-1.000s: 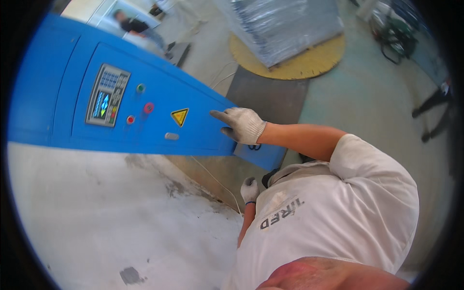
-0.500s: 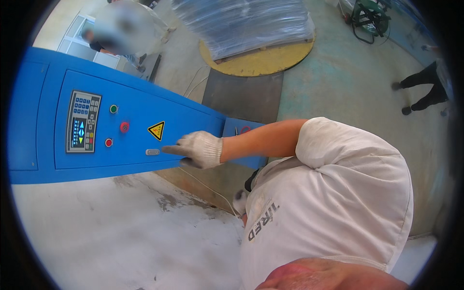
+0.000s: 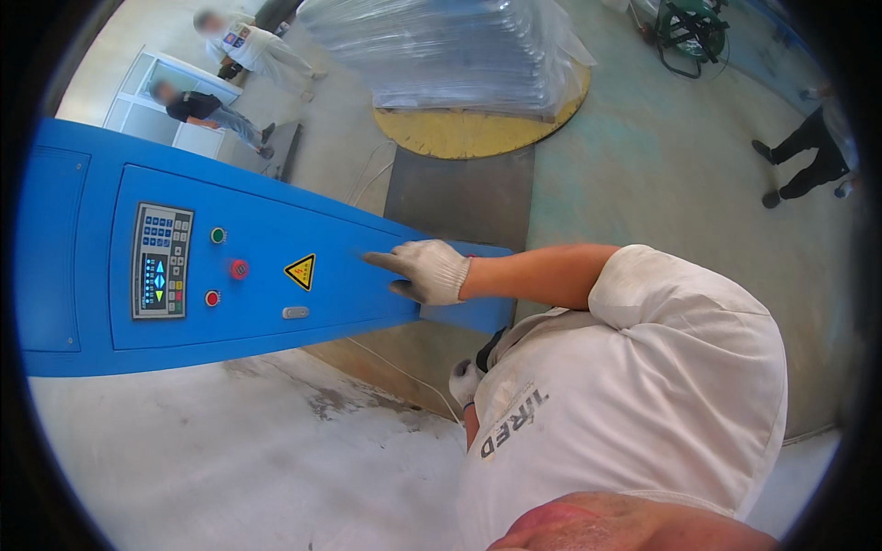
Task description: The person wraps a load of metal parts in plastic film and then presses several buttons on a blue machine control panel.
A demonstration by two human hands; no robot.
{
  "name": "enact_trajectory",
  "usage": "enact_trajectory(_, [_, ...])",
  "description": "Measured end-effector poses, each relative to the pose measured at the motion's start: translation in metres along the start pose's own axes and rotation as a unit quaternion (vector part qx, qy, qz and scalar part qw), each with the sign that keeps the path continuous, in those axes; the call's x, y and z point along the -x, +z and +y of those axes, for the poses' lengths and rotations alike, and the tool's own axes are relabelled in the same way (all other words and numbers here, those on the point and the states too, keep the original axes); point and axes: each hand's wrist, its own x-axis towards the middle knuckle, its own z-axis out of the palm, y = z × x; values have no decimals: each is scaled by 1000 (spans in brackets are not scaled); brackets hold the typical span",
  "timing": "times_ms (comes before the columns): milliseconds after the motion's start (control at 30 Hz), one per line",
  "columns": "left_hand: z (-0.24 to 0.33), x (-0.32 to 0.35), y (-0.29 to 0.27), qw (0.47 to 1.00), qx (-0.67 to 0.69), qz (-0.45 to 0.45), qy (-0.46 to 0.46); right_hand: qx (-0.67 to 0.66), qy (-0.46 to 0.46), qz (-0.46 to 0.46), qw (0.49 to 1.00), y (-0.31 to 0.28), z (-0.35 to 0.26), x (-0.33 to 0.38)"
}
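Just past your right hand (image 3: 430, 272), the blue control column (image 3: 276, 266) of the wrapping machine is lying across the view. That gloved hand is resting on the blue face with the forefinger stretched out and the other fingers loosely curled, gripping nothing. Your left hand (image 3: 465, 382) is hanging low by your chest, also gloved; whether it is closed on anything I cannot tell, though a thin pale cord (image 3: 395, 367) seems to be running toward it.

The risks, as I am judging them: your forefinger is aiming along the panel at the yellow warning triangle (image 3: 300, 272), with the small metal latch (image 3: 295, 312), the red round knob (image 3: 239, 269), the red button (image 3: 212, 297), the green button (image 3: 218, 235) and the keypad (image 3: 162, 261) farther out. A gloved fingertip is broad, so you are liable to be pressing the wrong control. The film-wrapped pallet load (image 3: 450, 46) is sitting on the yellow turntable (image 3: 478, 129) well beyond your right hand, and people are standing beyond it; a start could catch someone close. The cord could snag.

The column's long axis is running from your right hand out to your left, its keypad end pointing away from your fingertip.
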Motion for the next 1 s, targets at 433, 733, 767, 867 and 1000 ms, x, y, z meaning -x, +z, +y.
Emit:
enact_trajectory(433, [-74,8,22,998,50,22,-14,-16,-48,7,999,1,-25,-35])
enact_trajectory(733, [16,54,-14,995,39,81,-51,11,-146,24,989,8,-86,-143])
enact_trajectory(767, [20,59,-15,994,40,91,-54,26,-135,5,991,10,-94,-156])
enact_trajectory(867, [5,68,-17,991,13,117,-63,34,-131,-5,991,19,-122,-188])
enact_trajectory(1000, [-10,73,-14,991,7,101,-85,42,-126,-12,991,21,-141,-227])
